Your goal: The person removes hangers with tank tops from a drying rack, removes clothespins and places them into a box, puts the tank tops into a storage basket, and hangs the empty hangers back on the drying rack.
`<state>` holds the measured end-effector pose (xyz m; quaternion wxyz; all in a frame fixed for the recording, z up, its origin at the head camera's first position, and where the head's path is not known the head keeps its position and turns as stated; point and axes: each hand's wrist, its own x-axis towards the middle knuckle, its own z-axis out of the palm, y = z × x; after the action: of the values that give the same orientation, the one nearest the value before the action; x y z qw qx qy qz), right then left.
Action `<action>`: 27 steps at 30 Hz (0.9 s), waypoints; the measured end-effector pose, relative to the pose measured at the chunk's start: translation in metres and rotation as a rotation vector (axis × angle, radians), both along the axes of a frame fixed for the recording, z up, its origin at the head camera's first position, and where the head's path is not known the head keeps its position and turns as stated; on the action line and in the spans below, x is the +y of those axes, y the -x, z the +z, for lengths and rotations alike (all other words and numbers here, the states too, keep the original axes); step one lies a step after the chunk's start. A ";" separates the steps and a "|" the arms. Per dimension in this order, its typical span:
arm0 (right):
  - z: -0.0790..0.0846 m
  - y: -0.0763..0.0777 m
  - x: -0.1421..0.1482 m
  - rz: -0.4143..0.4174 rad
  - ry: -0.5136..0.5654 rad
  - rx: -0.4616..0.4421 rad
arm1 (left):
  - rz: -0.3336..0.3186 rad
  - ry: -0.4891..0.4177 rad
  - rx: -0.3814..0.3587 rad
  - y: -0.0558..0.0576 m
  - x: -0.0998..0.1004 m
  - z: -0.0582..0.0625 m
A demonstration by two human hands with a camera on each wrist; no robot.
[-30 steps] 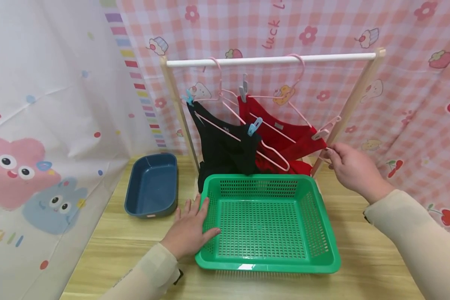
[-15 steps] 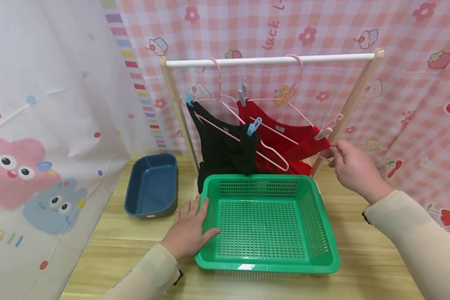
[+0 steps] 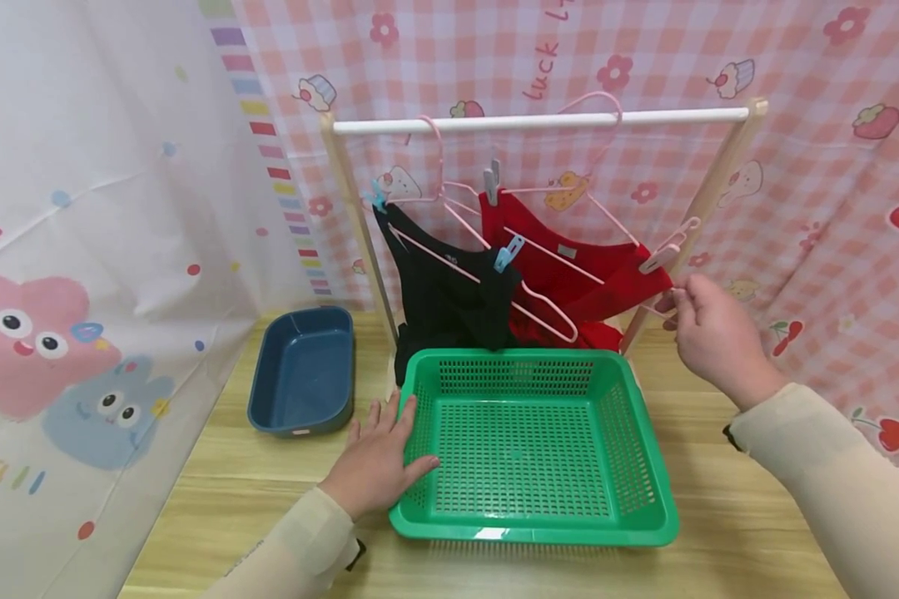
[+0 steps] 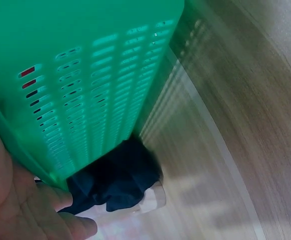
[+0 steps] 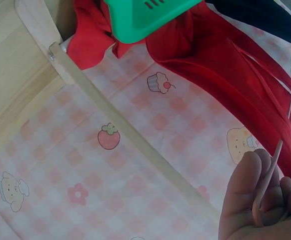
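Observation:
My right hand (image 3: 722, 337) pinches the lower right end of a pink clothes hanger (image 5: 268, 187). A red garment (image 3: 569, 258) hangs on that hanger, fixed by a grey clothespin (image 3: 491, 183) on the left and a pink clothespin (image 3: 659, 256) on the right. The hanger's hook stands at the white rail (image 3: 524, 123). My left hand (image 3: 378, 457) lies with fingers spread on the left rim of a green plastic basket (image 3: 648, 532). Left of the red garment, a black garment (image 3: 449, 291) hangs on another pink hanger (image 3: 550, 308), held by blue clothespins (image 3: 508, 253).
A dark blue tray (image 3: 302, 370) stands on the wooden table (image 3: 217, 499), left of the basket. The rack's wooden posts (image 3: 712, 191) flank the garments. Behind them hangs a pink checked curtain (image 3: 817, 166). The basket stands in front of the garments' lower parts.
My right hand has moved slightly right and up with the hanger. Its hook has tilted and risen over the rail, and the red garment has shifted right. My left hand has stayed put.

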<state>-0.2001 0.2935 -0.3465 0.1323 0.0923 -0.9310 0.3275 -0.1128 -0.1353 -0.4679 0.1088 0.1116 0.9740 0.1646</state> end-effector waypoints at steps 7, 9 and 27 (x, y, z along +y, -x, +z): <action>-0.001 -0.003 0.003 -0.026 0.023 -0.006 | 0.004 0.003 -0.002 0.000 0.000 0.000; -0.002 -0.005 0.005 -0.032 0.024 -0.001 | 0.005 0.003 -0.003 0.000 0.000 0.000; -0.013 -0.024 0.025 -0.099 0.006 0.014 | 0.005 -0.007 -0.006 0.001 0.000 -0.002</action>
<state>-0.1758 0.3183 -0.3600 0.1551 0.0482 -0.9325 0.3227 -0.1137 -0.1357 -0.4697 0.1107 0.1090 0.9734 0.1686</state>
